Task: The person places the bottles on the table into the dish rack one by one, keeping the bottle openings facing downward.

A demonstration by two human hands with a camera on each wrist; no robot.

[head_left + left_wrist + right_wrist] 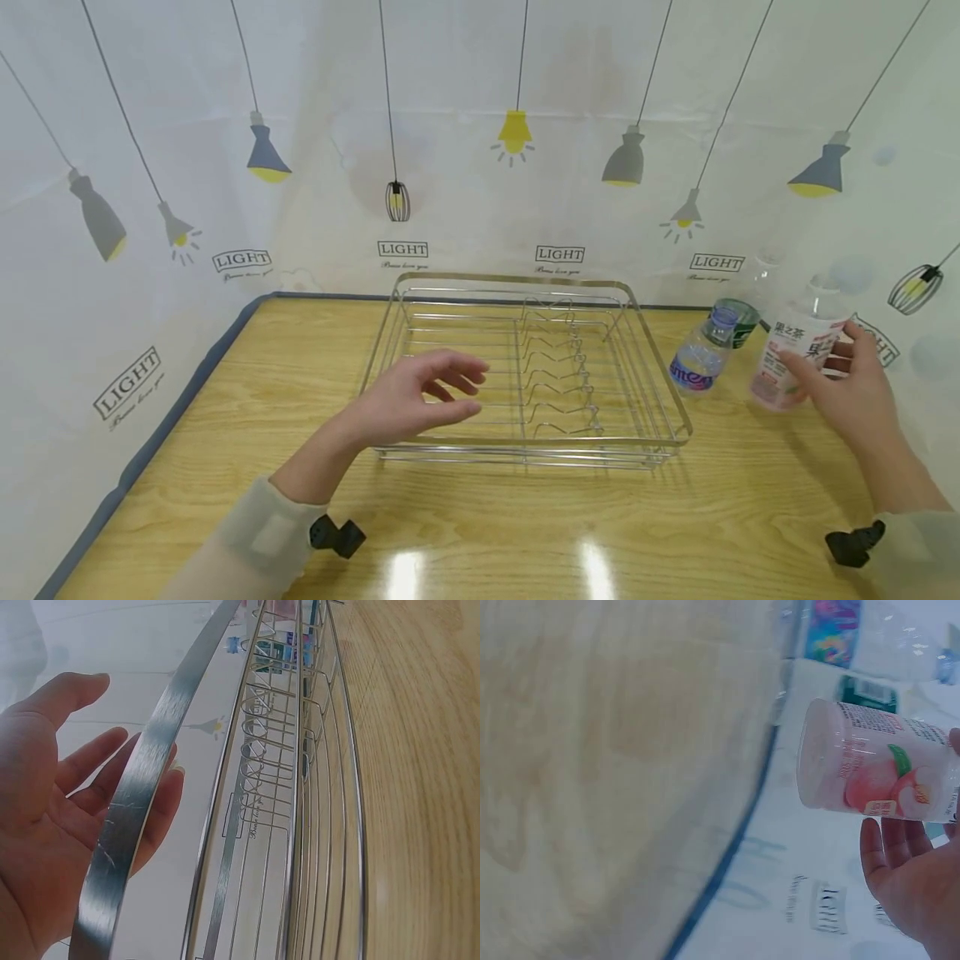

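Observation:
My right hand (858,387) grips a clear plastic tea bottle (795,358) with a pink and white label, at the right of the table. Its thumb lies on the near side and the fingers reach around the far side. Peaches show on the label of this bottle (885,761) in the right wrist view; whether its base touches the table I cannot tell. Over the left part of a metal wire dish rack (517,279) hovers my left hand (412,396), fingers loosely bent and holding nothing. The rack's flat rim (150,750) crosses in front of that hand in the left wrist view.
Left of the tea bottle stands a clear bottle (701,358) with a blue cap and purple label. Just behind it is a green-labelled bottle (742,321), partly hidden. A lamp-printed white curtain (465,167) closes off the back and sides of the wooden table (480,517).

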